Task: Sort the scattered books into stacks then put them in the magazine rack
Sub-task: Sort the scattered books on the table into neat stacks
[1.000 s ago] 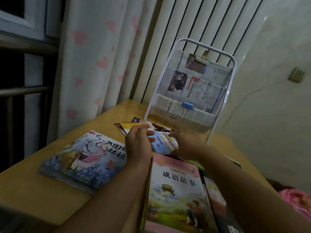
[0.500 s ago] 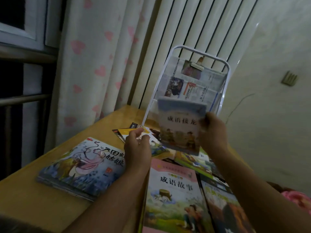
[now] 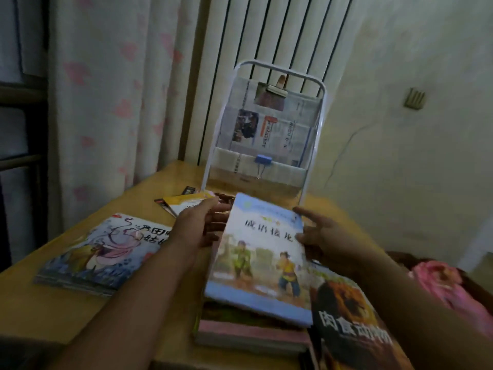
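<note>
On a wooden table in a dim room, I hold a light blue storybook flat over a pile of books at the near middle, its cover showing two running figures. My right hand pinches the book's right edge, thumb on the cover and forefinger stretched out toward the far side. My left hand lies at the book's left edge with fingers straight and loose, their tips touching or just under that edge; I cannot tell which. Beneath the blue book sits a pink-edged book, the top of the stack under it. Just right of the stack, at the near right, lies a dark book with an orange animal cover, partly under my right forearm. To the left, well apart from the stack, a blue picture book with a flowing-robed figure lies flat on its own small pile. At the far middle, a few loose books, one with a yellow cover, lie scattered near the foot of the magazine rack. The rack, a white tube frame lined with newspaper, stands upright at the table's far edge; a blue binder clip grips its lower pocket. Behind it hang a heart-printed curtain and a white radiator.
</note>
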